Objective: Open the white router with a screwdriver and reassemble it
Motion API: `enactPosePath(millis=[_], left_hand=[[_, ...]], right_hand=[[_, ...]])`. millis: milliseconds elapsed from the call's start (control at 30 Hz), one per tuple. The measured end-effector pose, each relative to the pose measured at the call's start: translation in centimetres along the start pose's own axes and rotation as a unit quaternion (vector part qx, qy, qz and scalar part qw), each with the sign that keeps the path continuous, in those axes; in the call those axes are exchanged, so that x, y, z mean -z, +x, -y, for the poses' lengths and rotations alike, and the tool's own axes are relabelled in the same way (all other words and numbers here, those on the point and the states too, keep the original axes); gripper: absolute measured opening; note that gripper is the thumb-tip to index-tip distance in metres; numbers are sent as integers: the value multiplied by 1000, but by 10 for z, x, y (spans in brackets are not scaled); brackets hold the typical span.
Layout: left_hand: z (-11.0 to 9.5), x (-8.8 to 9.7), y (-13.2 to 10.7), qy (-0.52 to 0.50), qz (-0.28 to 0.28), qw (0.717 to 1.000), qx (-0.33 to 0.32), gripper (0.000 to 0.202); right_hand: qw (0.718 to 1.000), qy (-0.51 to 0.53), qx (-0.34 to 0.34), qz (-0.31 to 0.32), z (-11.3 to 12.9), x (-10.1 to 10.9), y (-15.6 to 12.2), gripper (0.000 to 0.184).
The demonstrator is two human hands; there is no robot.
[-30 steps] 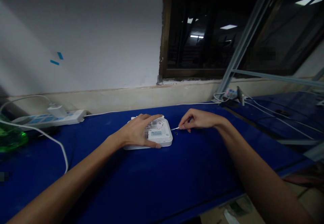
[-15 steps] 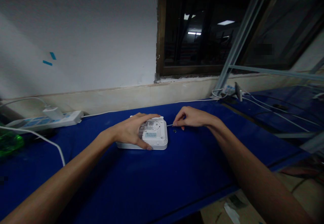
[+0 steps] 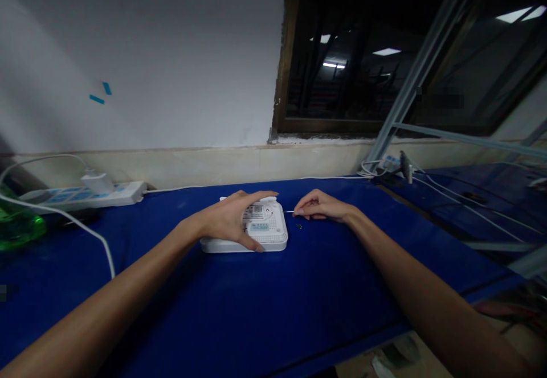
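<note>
**Two bare arms, sleeveless to the elbow**
The left forearm (image 3: 106, 292) and right forearm (image 3: 427, 304) come in slim and smooth from the near corners, narrowing at the wrists into the left hand (image 3: 226, 221) and right hand (image 3: 322, 206), both long-fingered.

You are holding a white plastic casing (image 3: 267, 234) with a matt, finely dimpled shell and a smooth paper label (image 3: 255, 212), while pinching a thin metal pin (image 3: 288, 212) that is glinting faintly above the glossy blue sheet (image 3: 239, 315) covering the bench. Farther off, you are facing a smooth matt painted wall (image 3: 171, 53), a rough-edged dark wooden window frame (image 3: 282, 65), and a dull metal rail (image 3: 421, 70).
</note>
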State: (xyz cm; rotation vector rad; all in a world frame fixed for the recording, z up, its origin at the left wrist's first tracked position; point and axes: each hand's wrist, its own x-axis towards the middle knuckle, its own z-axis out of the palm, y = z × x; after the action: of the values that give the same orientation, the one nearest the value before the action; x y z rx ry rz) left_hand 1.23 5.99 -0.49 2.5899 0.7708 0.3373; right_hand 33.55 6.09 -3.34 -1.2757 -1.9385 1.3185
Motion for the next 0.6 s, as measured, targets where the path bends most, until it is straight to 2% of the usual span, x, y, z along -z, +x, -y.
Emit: enactPosePath(millis=[133,300,600], left_hand=[[1,1,0,-9,-33,999,9,121],[-6,7,1,-36,-63,997,1,120],[-15,8,2,-22,-64,998,15,123]], right_hand=[[998,47,21,-33,-10,-7,8,44],[993,90,40,-64,-7,-11,11,44],[992,106,36,-54,-4,-14,9,39]])
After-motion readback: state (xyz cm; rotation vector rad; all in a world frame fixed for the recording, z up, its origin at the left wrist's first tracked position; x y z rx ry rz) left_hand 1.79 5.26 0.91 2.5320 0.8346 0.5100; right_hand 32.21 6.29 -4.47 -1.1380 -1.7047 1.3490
